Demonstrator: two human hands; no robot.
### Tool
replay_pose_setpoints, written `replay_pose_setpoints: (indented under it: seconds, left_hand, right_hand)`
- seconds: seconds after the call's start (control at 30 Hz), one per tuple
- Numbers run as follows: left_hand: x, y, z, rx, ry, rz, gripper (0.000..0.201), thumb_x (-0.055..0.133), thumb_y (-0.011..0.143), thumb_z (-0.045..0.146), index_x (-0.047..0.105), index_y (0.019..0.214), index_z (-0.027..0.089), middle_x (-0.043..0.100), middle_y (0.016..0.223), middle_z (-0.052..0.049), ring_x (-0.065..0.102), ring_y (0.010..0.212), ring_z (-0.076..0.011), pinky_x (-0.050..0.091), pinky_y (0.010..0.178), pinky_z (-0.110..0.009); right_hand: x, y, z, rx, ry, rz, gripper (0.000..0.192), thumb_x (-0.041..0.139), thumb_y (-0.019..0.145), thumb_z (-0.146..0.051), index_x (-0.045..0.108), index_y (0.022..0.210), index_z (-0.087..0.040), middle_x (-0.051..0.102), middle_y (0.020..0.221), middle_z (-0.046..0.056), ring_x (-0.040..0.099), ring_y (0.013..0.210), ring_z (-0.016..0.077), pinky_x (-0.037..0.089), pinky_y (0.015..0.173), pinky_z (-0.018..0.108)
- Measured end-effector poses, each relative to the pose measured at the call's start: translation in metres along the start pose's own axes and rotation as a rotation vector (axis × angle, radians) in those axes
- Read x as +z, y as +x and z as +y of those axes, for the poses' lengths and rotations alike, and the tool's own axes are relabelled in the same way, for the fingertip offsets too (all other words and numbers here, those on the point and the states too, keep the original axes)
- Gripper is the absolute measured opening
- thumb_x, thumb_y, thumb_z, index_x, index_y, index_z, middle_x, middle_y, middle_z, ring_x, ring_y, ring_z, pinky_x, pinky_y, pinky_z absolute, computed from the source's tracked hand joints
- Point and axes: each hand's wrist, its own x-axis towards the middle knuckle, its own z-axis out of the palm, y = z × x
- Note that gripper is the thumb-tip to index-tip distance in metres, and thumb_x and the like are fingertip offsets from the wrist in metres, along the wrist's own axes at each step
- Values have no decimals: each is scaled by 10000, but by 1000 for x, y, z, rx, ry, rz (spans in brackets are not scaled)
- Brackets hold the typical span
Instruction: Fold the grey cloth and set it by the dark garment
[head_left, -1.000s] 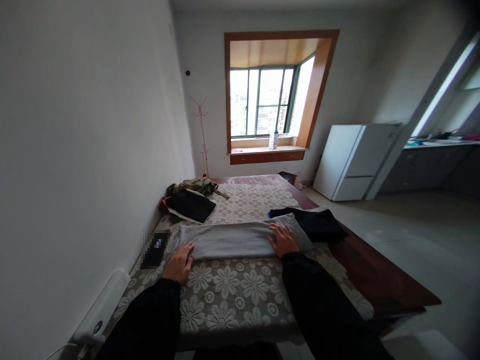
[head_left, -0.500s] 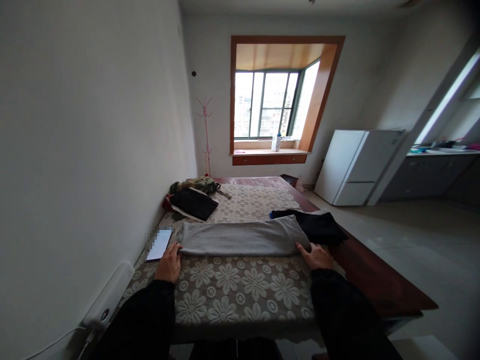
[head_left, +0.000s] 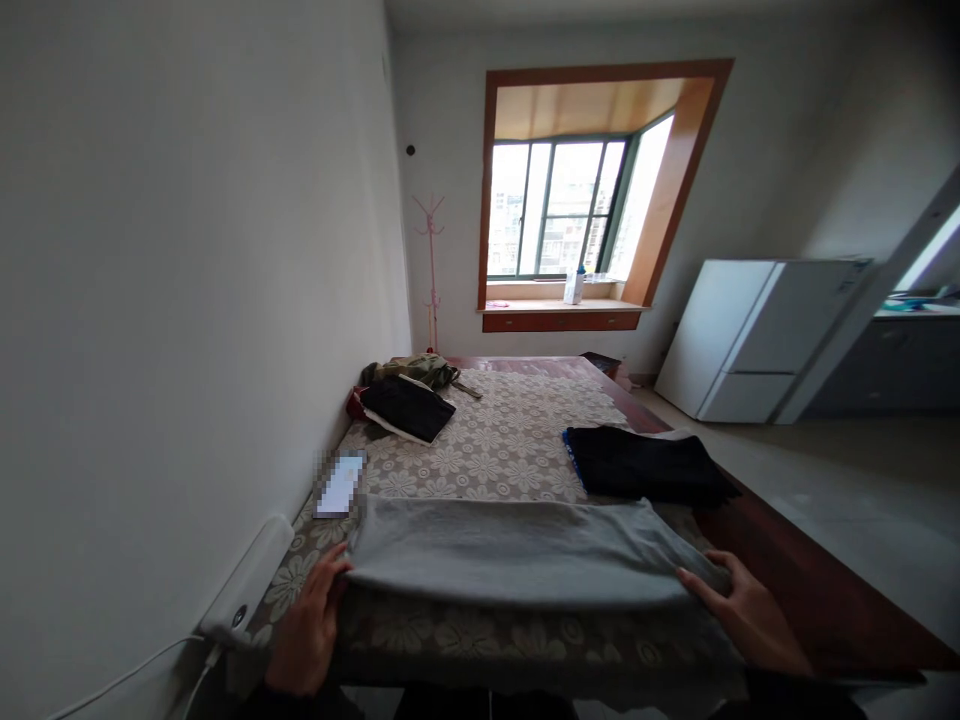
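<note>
Holding grey cloth [head_left: 517, 555] by its two ends

The tabletop [head_left: 832, 600] is smooth reddish wood, spread with a flowered cover [head_left: 502, 440] whose pale blossoms look raised and nubbly. Over its near end is the grey cloth, soft and matte, folded into a long, lightly creased band, nearer the person than the folded black cloth [head_left: 645, 467]. It's slightly blurred, so I can't tell whether its underside touches the cover. The left hand's [head_left: 309, 622] grip pinches the near left corner, fingers pointing forward; the right hand [head_left: 757, 612] pinches the opposite end, reaching inward.
</note>
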Motion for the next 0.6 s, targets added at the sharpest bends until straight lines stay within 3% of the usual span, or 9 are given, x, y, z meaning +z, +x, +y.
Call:
replay_pose_setpoints:
  seconds: [0.07,0.17,0.27,0.33,0.43,0.6]
  left_hand:
    - [-4,-13,3,-35,-57,0,214,497,870,346,666,1001,353,657,1366,-24,602,1272,-285,461,1122,-487]
    - [-8,-15,13,-95,-127,-33,199,567,815,369,692,967,339,660,1362,-31,601,1273,-304,455,1124,-501]
    - [-14,-2,19,-190,-198,-70,259,622,780,444,712,977,302,653,1374,-53,577,1307,-317,436,1137,-503]
    - [-18,9,19,-288,-246,-92,332,640,761,517,716,977,277,660,1363,-71,624,1246,-325,483,1089,-492]
    - [-20,20,12,-385,-331,-122,437,706,691,567,698,1015,274,697,1296,-70,708,1085,-310,574,957,-453]
    - [-16,26,1,-489,-616,-92,591,776,625,550,627,1118,259,726,1211,-100,669,1166,-328,584,901,-447]
  right_hand:
    - [1,-13,2,-81,-128,91,639,567,718,-620,610,1230,-241,705,1153,151,676,1006,398,532,801,506]
    - [14,-25,-24,-353,-248,187,642,457,829,-535,508,1409,-264,593,1391,126,588,1212,390,494,953,555]
    - [42,-28,-57,-590,-297,70,589,402,921,-513,479,1458,-283,510,1506,62,481,1366,312,414,1114,493]
    - [65,-28,-66,-614,-395,31,592,347,952,-516,462,1489,-294,454,1558,32,403,1429,309,352,1159,528]
    - [94,-25,-58,-582,-544,60,608,283,957,-488,477,1499,-293,423,1581,25,344,1461,349,275,1167,627]
    - [108,-23,-36,-634,-631,79,619,299,948,-466,499,1497,-261,408,1590,44,330,1466,361,225,1186,627]
